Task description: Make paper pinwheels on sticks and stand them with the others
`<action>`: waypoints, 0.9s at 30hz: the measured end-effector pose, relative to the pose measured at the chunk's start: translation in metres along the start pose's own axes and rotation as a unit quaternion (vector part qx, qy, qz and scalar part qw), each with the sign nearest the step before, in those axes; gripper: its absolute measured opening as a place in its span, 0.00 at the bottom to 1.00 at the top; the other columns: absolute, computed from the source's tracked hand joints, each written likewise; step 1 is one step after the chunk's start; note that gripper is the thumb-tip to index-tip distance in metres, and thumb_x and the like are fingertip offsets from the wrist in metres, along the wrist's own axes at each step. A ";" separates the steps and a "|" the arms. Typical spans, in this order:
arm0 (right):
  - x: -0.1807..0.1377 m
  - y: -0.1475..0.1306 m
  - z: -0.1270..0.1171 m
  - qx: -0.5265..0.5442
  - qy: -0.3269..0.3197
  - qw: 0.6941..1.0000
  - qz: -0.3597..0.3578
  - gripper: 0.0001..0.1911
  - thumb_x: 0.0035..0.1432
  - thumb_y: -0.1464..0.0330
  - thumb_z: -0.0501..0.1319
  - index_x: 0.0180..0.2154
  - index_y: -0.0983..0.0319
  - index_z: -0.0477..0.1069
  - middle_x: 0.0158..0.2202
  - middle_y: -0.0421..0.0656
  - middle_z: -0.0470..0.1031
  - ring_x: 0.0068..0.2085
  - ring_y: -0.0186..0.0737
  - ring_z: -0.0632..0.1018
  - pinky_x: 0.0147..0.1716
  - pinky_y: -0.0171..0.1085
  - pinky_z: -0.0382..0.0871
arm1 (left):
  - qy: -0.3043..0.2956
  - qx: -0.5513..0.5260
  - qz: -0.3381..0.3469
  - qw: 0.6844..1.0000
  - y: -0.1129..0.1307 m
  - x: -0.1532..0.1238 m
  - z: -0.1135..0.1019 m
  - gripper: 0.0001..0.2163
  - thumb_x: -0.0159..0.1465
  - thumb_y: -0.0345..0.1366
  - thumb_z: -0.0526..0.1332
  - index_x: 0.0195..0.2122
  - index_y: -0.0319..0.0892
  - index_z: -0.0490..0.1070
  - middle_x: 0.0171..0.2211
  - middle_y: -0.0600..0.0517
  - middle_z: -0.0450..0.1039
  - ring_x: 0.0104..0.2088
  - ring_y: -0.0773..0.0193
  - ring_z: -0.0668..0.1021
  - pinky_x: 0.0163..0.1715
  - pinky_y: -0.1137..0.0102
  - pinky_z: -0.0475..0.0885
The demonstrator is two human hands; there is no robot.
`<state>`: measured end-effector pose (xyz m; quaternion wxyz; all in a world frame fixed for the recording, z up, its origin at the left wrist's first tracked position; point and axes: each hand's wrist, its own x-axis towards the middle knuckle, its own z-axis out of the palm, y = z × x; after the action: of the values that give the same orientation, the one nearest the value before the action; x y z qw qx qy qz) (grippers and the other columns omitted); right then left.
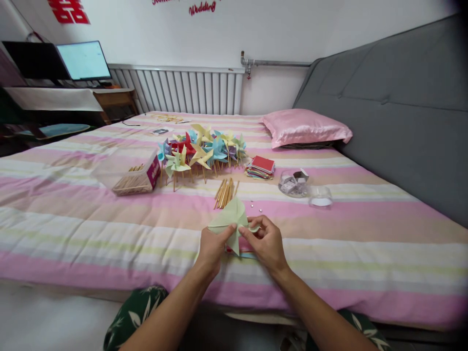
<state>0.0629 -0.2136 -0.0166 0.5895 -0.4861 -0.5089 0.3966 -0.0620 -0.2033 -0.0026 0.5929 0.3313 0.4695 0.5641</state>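
A pale green paper pinwheel [232, 213], partly folded, is held between both hands near the front of the bed. My left hand [214, 243] grips its left side, the thumb pressed close to the centre. With thumb and fingers, my right hand [267, 241] pinches the paper's right side. Beneath the pinwheel lie sheets of coloured paper [248, 254], mostly covered by it and the hands. Just beyond are a bundle of thin wooden sticks [224, 193] and a few tiny shiny pieces [261, 210].
Several finished pinwheels [201, 151] stand in a cluster farther back. Left of them is a clear box of sticks [133, 183]. To the right are a stack of coloured paper squares [262, 165], a clear round container [293, 183], a tape roll [321, 197] and a pink pillow [307, 126].
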 end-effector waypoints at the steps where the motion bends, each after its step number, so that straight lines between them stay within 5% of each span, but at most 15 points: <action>1: 0.000 0.000 0.001 0.019 0.017 1.000 0.005 0.17 0.46 0.61 0.68 0.31 0.60 0.62 0.39 0.45 0.74 0.27 0.35 0.76 0.26 0.34 0.71 | 0.003 -0.007 -0.004 1.000 0.000 0.000 0.000 0.14 0.45 0.34 0.70 0.33 0.36 0.78 0.32 0.47 0.79 0.29 0.62 0.78 0.29 0.71 0.71; 7: 0.002 0.000 0.004 0.120 0.013 0.990 0.066 0.36 0.42 0.62 0.70 0.51 0.58 0.55 0.33 0.40 0.73 0.30 0.40 0.77 0.30 0.37 0.73 | -0.026 -0.029 -0.011 0.999 -0.002 -0.003 0.001 0.15 0.46 0.35 0.70 0.36 0.37 0.78 0.36 0.46 0.79 0.33 0.61 0.78 0.33 0.71 0.71; 16: 0.007 -0.001 -0.002 0.126 0.020 0.985 0.112 0.36 0.39 0.64 0.70 0.51 0.59 0.61 0.31 0.38 0.73 0.32 0.40 0.78 0.35 0.40 0.73 | -0.055 -0.009 -0.033 0.998 -0.002 -0.005 0.001 0.16 0.46 0.36 0.70 0.37 0.37 0.78 0.33 0.46 0.79 0.30 0.62 0.77 0.29 0.71 0.70; 20: 0.015 -0.007 -0.019 0.176 -0.040 0.966 0.184 0.38 0.37 0.66 0.71 0.52 0.60 0.60 0.32 0.39 0.73 0.30 0.38 0.77 0.33 0.37 0.72 | -0.129 0.006 -0.069 0.989 0.011 -0.002 -0.007 0.11 0.49 0.38 0.68 0.28 0.35 0.76 0.22 0.50 0.74 0.21 0.68 0.72 0.22 0.74 0.65; 27: 0.019 -0.017 -0.036 0.140 -0.159 0.942 0.260 0.36 0.37 0.69 0.71 0.51 0.58 0.63 0.34 0.40 0.73 0.26 0.35 0.77 0.23 0.33 0.71 | -0.174 0.081 -0.102 0.976 0.021 -0.002 -0.012 0.12 0.48 0.42 0.68 0.23 0.35 0.76 0.21 0.47 0.75 0.21 0.64 0.73 0.21 0.74 0.64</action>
<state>0.1011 -0.2053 0.0034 0.4393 -0.4442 -0.3915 0.6756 -0.0809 -0.2040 0.0134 0.6910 0.4221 0.4346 0.3943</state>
